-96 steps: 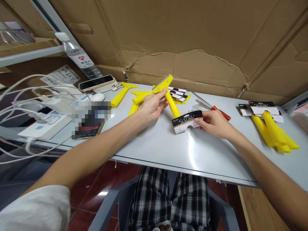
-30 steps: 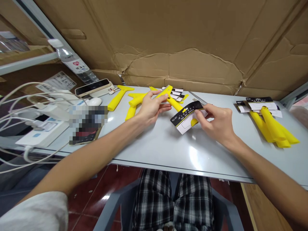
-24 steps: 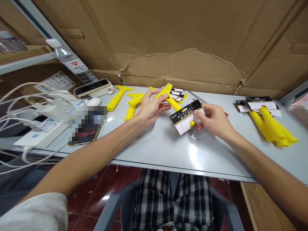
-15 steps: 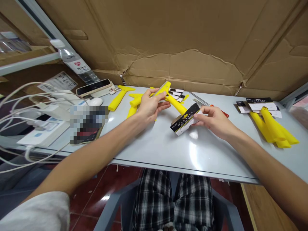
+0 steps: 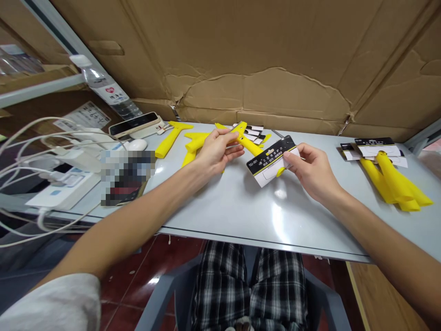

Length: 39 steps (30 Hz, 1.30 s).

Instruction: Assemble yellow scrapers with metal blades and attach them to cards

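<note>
My left hand (image 5: 220, 149) is closed on the head of a yellow scraper (image 5: 251, 146), whose handle points right and down towards my other hand. Between the fingers of my right hand (image 5: 312, 171) is a black and white header card (image 5: 270, 162) with a slot near its top edge. The card lies across the handle and hides part of it; the handle's yellow end shows below the card. More yellow scrapers (image 5: 169, 142) lie on the table left of and behind my left hand. Behind the held scraper sit several more cards (image 5: 254, 132).
On the right, yellow scrapers (image 5: 401, 186) lie with cards (image 5: 375, 148) at their tops. A power strip (image 5: 65, 193) with tangled white cables, a phone (image 5: 134, 125) and a water bottle (image 5: 106, 89) occupy the left. Cardboard (image 5: 262, 55) stands along the table's back edge.
My right hand has turned the card more towards me and brought it over the scraper's handle. The scraper head in my left hand has dipped slightly.
</note>
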Each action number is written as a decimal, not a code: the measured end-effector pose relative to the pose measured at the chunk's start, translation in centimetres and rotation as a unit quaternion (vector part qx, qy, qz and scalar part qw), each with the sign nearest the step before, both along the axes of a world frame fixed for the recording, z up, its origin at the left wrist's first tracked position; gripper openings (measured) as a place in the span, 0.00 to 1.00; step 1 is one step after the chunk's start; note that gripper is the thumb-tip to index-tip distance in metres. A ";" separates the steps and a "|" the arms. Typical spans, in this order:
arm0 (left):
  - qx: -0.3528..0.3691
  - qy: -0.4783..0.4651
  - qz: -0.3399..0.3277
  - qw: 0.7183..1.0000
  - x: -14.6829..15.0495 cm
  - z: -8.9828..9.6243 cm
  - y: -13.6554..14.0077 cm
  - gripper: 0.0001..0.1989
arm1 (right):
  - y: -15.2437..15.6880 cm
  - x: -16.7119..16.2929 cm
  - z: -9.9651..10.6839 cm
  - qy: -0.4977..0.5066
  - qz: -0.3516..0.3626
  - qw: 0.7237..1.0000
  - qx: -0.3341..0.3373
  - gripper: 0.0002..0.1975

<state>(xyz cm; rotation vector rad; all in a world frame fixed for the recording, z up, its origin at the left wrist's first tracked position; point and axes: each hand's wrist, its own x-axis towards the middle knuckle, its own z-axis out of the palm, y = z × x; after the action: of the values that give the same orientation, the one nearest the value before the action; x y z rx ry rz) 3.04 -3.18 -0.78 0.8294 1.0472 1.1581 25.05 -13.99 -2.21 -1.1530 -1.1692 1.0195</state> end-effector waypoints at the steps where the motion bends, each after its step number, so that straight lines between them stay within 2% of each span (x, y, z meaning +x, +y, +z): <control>1: -0.004 0.000 -0.004 1.000 0.1 -0.1 0.0 0.15 | 0.0 0.0 -0.1 -0.018 -0.005 1.000 0.003 0.21; 5: -0.006 0.004 -0.022 1.000 0.2 -0.4 0.0 0.13 | 0.1 -0.2 -0.2 -0.054 -0.011 0.998 0.012 0.22; 12: 0.062 0.052 -0.046 0.996 0.4 0.5 -1.7 0.17 | -0.2 -0.7 -0.5 -0.086 -0.018 0.996 -0.013 0.21; 15: 0.053 0.057 -0.059 0.995 0.8 0.4 -2.7 0.15 | -0.3 -0.9 -0.3 -0.055 -0.040 0.997 -0.037 0.23; 19: 0.041 0.062 -0.087 0.993 1.4 -0.7 -3.1 0.13 | -0.4 -1.0 0.1 -0.008 -0.054 0.997 -0.060 0.26; 23: 0.093 0.068 -0.157 0.981 1.5 -1.3 -4.0 0.08 | -0.4 -1.1 -0.2 -0.023 -0.007 0.996 -0.082 0.26; 27: 0.115 0.107 -0.216 0.964 1.5 -0.9 -5.6 0.08 | -0.4 -1.5 -0.6 0.010 0.044 0.995 -0.090 0.26; 30: 0.134 0.122 -0.190 0.965 1.6 -0.3 -6.0 0.06 | -0.5 -1.7 -0.6 0.049 0.015 0.996 -0.070 0.25; 33: 0.157 0.121 -0.178 0.964 1.7 -0.1 -5.7 0.10 | -0.5 -1.6 -0.5 0.050 -0.026 0.997 -0.062 0.26; 37: 0.147 0.050 -0.263 0.952 1.5 -0.4 -5.2 0.14 | -0.2 -1.2 -1.0 0.012 -0.058 0.997 -0.054 0.25; 39: 0.169 0.073 -0.305 0.934 1.2 -0.4 -5.3 0.16 | -0.1 -1.0 -1.2 -0.011 -0.071 0.996 -0.048 0.25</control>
<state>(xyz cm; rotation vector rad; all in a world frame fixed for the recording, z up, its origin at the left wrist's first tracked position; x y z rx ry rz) 4.29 -8.44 -1.20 1.4135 0.6316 0.7512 24.01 -14.14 -3.43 -1.3065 -1.0499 0.9642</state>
